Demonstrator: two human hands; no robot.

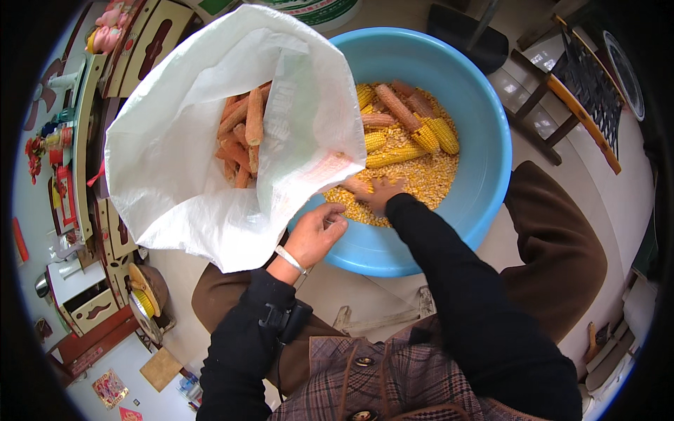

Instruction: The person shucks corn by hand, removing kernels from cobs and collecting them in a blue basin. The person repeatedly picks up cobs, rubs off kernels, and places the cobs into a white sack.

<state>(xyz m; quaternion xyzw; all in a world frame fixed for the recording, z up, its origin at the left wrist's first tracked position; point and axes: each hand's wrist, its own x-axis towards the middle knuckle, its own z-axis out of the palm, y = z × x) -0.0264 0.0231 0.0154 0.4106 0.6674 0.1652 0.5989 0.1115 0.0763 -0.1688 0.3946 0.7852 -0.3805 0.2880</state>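
Note:
A blue plastic basin point(487, 142) holds loose corn kernels point(434, 184), several yellow corn cobs point(397, 156) and some partly or wholly stripped cobs point(395, 102). My right hand point(380, 196) is in the basin with fingers spread over the kernels, slightly blurred, by a reddish stripped cob point(356, 185). Whether it grips that cob is unclear. My left hand point(318, 231) is at the basin's near left rim, fingers curled, with the bag's edge just beside it; what lies between its fingers cannot be made out. A white woven bag point(174, 131) stands wide at the left, with stripped cobs point(245, 131) inside.
A wooden chair with a woven black seat point(590, 89) stands at the right. A black container point(471, 42) and a white bucket point(321, 16) are beyond the basin. Cabinets point(150, 50) line the left, with a straw hat point(152, 287) near them. My knees flank the basin.

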